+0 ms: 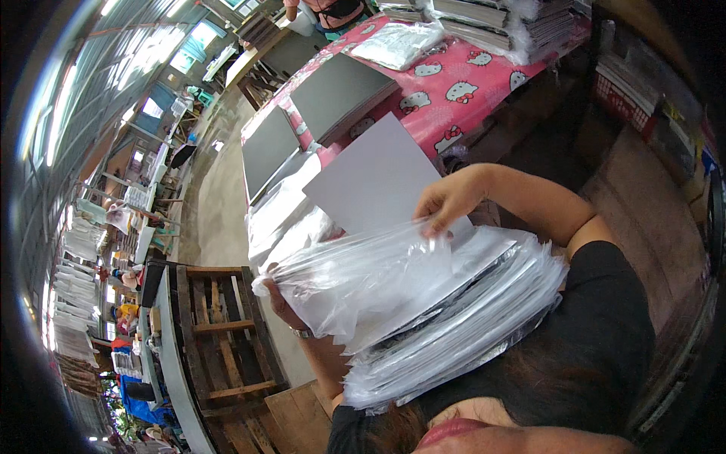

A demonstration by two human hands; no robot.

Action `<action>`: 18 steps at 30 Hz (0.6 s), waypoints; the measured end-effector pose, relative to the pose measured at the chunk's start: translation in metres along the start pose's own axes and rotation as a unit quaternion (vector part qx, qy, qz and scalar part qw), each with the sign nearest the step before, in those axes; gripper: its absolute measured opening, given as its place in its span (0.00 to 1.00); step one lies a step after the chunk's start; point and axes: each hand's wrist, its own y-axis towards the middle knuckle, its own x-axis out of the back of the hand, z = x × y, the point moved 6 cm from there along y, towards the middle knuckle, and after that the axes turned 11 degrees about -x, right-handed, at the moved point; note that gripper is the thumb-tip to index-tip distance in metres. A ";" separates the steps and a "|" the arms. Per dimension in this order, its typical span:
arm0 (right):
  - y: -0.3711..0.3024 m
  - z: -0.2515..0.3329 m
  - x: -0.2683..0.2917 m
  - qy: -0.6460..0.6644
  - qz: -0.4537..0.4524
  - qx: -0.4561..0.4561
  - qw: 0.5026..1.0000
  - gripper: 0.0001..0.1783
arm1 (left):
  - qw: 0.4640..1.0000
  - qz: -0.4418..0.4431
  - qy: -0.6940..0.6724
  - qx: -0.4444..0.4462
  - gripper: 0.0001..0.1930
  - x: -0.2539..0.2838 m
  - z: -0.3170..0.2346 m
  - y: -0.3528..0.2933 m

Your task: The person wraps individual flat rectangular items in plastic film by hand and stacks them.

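Observation:
My left hand [283, 304] is closed on the far left edge of a clear plastic bag [355, 272], with its fingers partly behind the film. My right hand [452, 200] pinches the bag's edge between thumb and fingers. Between the hands the film is stretched out. A flat white sheet [378, 170] stands beyond the bag, its lower part hidden by the film and my right hand. Close to my body lies a thick stack of clear plastic bags [461, 325], flat and overlapping, with whitish and dark layers showing through.
A pink patterned tablecloth [423, 113] covers the table ahead, bearing a grey stack of sheets [340, 94], a second grey stack [268, 151] and plastic-wrapped bundles [484, 23]. A wooden pallet [227, 333] is at the left. Another person [333, 15] stands at the table's far end.

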 end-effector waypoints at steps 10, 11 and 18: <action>-0.013 0.016 0.034 0.013 -0.127 -0.025 0.992 0.13 | 0.926 0.059 0.360 -0.094 0.21 -0.002 -0.027 0.010; -0.016 0.022 0.028 -0.109 -0.071 -0.030 0.991 0.13 | 0.949 0.046 0.290 -0.117 0.22 0.010 -0.040 0.006; -0.014 0.022 0.066 0.312 -0.144 0.149 0.927 0.15 | 0.880 -0.032 0.471 -0.046 0.25 0.031 -0.030 0.012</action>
